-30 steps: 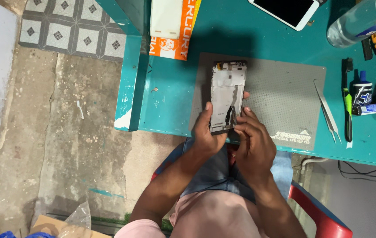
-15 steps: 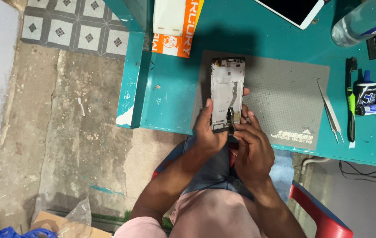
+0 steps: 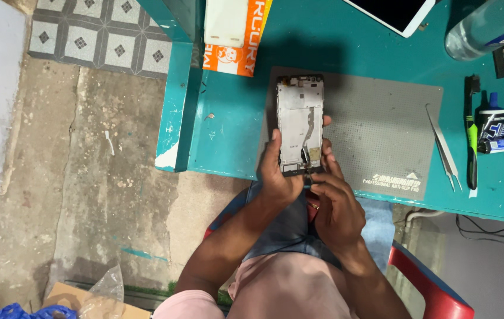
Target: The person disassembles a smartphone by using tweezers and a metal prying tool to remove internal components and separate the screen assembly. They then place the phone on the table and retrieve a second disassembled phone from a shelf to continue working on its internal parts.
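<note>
Teal table (image 3: 234,142) with grey mat (image 3: 376,130), both hands pinching an opened phone frame (image 3: 300,121): left hand (image 3: 278,174), right hand (image 3: 335,207).

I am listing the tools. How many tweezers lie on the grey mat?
1. The metal tweezers lie at the right edge of the grey mat; none other visible.

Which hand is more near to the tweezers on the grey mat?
The right hand. It works at the bottom end of the opened phone, on the side facing the tweezers. The left hand grips the phone's other edge, farther from them.
</note>
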